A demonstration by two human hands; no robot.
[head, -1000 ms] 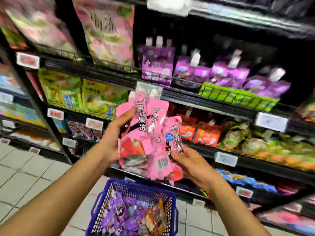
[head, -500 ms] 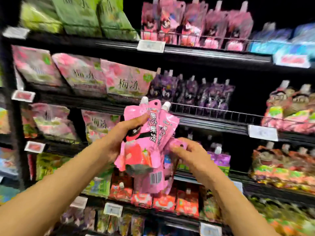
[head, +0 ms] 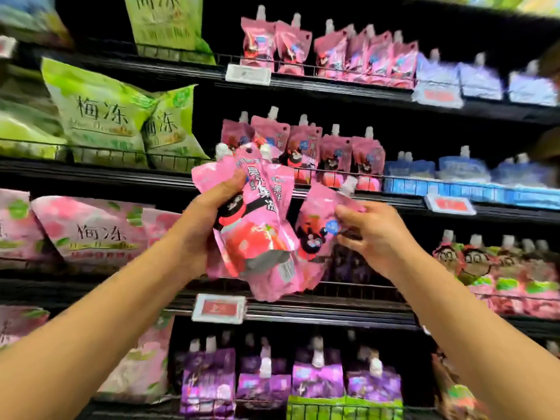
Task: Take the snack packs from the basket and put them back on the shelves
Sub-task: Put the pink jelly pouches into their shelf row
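My left hand (head: 203, 225) grips a bunch of pink spouted jelly pouches (head: 257, 237) in front of the shelves, thumb across the front pouch. My right hand (head: 372, 234) pinches one more pink pouch (head: 318, 228) by its edge, held slightly apart from the bunch on its right. Right behind them, a row of matching pink pouches (head: 327, 156) stands on a shelf behind a wire rail. The basket is out of view.
A higher shelf holds more pink pouches (head: 333, 53) and pale blue ones (head: 485, 80). Green bags (head: 106, 116) and pink bags (head: 91, 228) fill the left side. Purple pouches (head: 272, 380) sit on the low shelf. Price tags (head: 218, 309) clip the shelf edges.
The view has swung upward, so the basket dropped out of sight. Both hands rose with the pouches to the pink-pouch shelf, and the right hand has drawn one pouch away from the bunch.
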